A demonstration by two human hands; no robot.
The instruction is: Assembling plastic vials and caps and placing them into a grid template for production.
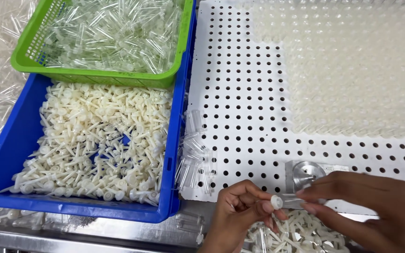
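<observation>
Both hands at the lower edge of view, fingertips meeting over the near edge of the white perforated board [240, 93].

Left hand [240, 211]: comes up from below, fingers curled, thumb and forefinger pinched on a small white plunger [276, 202], its round cap facing the camera.

Right hand [376, 206]: enters from the right, palm down, fingers extended leftward; thumb and fingertips closed on a clear tube [292, 201] held roughly level, its open end touching the plunger.

Just behind the fingertips a round metal fixture [305, 174] sits on the board. Below the hands, a loose heap of white plungers [301, 232] (partly hidden by both hands).

Left of the board: blue bin [5, 164] of white plungers; green basket [29, 51] of clear tubes resting on its far end. A few loose clear tubes [194, 154] lie on the board's left edge. Far right of the board is filled with seated pieces [352, 70].
</observation>
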